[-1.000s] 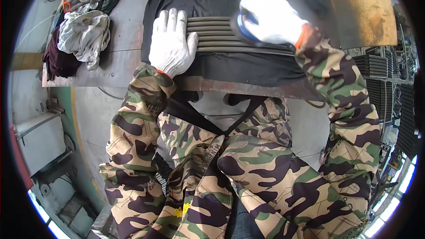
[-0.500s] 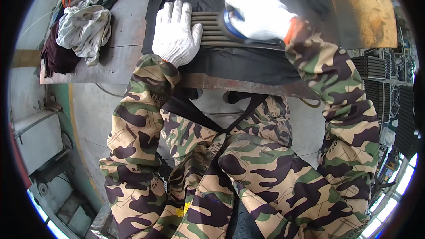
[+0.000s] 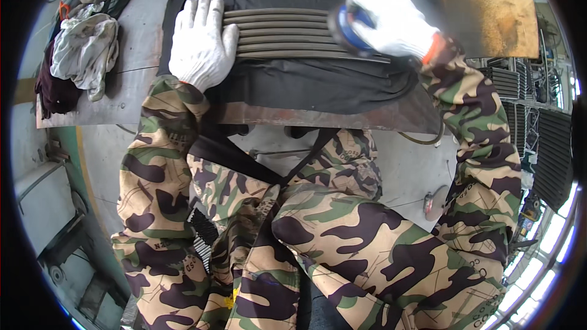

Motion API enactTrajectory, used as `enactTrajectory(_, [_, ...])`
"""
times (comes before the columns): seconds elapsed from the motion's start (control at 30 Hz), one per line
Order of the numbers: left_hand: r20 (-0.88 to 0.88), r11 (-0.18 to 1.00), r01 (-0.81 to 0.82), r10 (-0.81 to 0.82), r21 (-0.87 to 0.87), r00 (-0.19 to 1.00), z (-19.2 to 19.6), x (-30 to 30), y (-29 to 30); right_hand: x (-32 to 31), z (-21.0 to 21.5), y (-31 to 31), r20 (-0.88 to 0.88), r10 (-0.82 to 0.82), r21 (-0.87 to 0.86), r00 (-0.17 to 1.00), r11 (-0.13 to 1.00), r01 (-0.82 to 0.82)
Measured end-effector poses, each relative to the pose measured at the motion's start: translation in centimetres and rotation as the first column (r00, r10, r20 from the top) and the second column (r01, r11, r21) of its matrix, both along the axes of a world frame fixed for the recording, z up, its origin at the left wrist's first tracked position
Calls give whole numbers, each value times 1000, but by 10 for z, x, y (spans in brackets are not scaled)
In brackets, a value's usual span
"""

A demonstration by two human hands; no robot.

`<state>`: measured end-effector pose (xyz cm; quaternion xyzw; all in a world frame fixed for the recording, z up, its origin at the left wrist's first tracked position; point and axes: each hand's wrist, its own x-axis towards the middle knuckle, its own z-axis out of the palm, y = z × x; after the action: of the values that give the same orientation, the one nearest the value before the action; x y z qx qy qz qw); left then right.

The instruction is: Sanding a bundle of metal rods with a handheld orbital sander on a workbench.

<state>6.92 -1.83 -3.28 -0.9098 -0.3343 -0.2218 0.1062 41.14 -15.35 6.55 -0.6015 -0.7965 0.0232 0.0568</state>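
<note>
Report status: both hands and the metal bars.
Left gloved hand flat on grey ribbed metal bars. Right gloved hand gripping round blue-black grinder on them. Crumpled rags lie apart, left.

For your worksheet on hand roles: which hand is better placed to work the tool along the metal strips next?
Right. The right hand already holds the round tool against the strips; the left hand lies flat on their other end, probably steadying them.
</note>
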Motion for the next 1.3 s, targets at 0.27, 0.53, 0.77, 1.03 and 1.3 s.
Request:
enactTrajectory(0.27, [-106,994,26,-37,-108,994,-5,-4,16,21,-1,-29,-24,70,122,997,990,-67])
enactTrajectory(0.53, [-159,987,-10,-16,-161,987,0,-15,-7,26,-8,-21,-26,108,119,994,987,-104])
enactTrajectory(0.77, [-75,992,34,-43,-120,996,0,-8,3,9,1,-28,7,114,79,993,990,-115])
enactTrajectory(1.03, [-55,990,-1,-7,-144,998,2,2,9,-17,6,-16,34,96,58,995,993,-98])
enactTrajectory(1.3, [32,986,11,-6,-165,999,6,4,0,-79,6,11,-1,124,13,992,992,-124])
